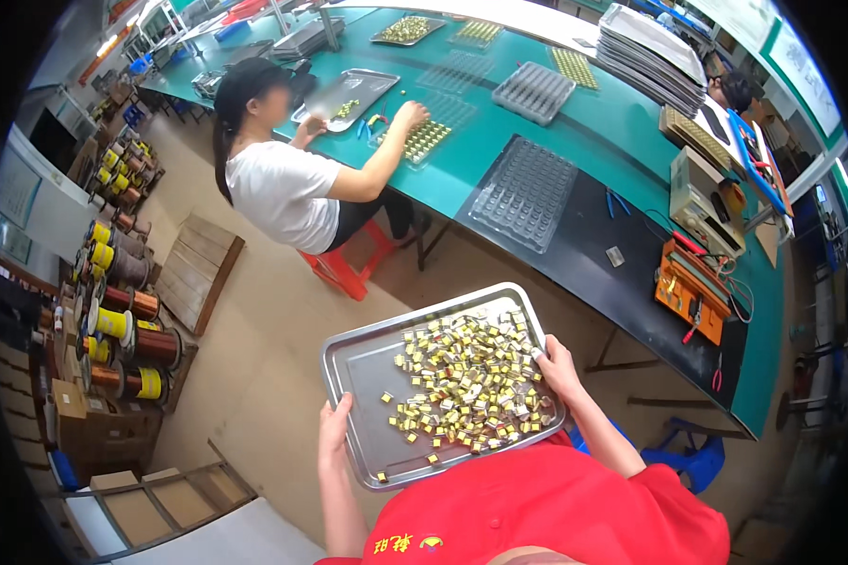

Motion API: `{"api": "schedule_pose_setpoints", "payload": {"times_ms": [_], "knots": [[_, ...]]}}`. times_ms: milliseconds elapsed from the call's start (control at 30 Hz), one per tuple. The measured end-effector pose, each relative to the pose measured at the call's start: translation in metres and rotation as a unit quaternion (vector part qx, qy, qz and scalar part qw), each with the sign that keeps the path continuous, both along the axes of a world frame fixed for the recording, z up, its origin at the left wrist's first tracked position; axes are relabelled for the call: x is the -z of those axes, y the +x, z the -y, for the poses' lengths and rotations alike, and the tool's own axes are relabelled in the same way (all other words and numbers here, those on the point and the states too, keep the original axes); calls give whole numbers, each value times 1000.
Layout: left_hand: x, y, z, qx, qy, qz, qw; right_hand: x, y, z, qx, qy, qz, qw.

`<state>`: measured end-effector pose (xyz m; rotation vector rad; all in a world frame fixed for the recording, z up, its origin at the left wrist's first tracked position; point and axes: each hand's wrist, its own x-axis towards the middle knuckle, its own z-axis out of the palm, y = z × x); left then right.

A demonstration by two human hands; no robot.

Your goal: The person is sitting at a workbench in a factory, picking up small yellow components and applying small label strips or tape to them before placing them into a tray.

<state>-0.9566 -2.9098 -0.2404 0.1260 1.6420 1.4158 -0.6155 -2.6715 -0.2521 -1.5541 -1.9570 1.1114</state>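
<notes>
A metal tray [363,365] is held up in front of me, between my two hands. Many small yellow-topped metal components [471,377] lie heaped in it, mostly toward its right side; a few are scattered near the lower left. My left hand [334,428] grips the left edge, thumb over the rim. On the right rim, my right hand [558,367] is closed in the same way. The fingers under the tray are hidden.
A long green-topped workbench [424,188] runs across ahead, where a seated person [287,174] handles similar parts. A clear plastic tray [525,193], orange tool box [693,292] and pliers [615,201] lie on it. A red stool [349,264] and wire spools [113,322] stand on the floor.
</notes>
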Motion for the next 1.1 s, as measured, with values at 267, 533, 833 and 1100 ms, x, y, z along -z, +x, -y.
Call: {"api": "schedule_pose_setpoints", "payload": {"times_ms": [267,533,833,1100], "knots": [[-12,29,1,-155,-94,-11,983,7,-76,-98,-158,-103,43,981],[-28,28,-118,-384,-106,2,917,5,-184,-252,-311,-86,-60,945],[13,4,-284,-337,-91,64,935,35,-199,-411,-318,-42,2,947],[38,9,-268,-256,-94,88,958,37,-136,-382,-232,-87,105,963]]}}
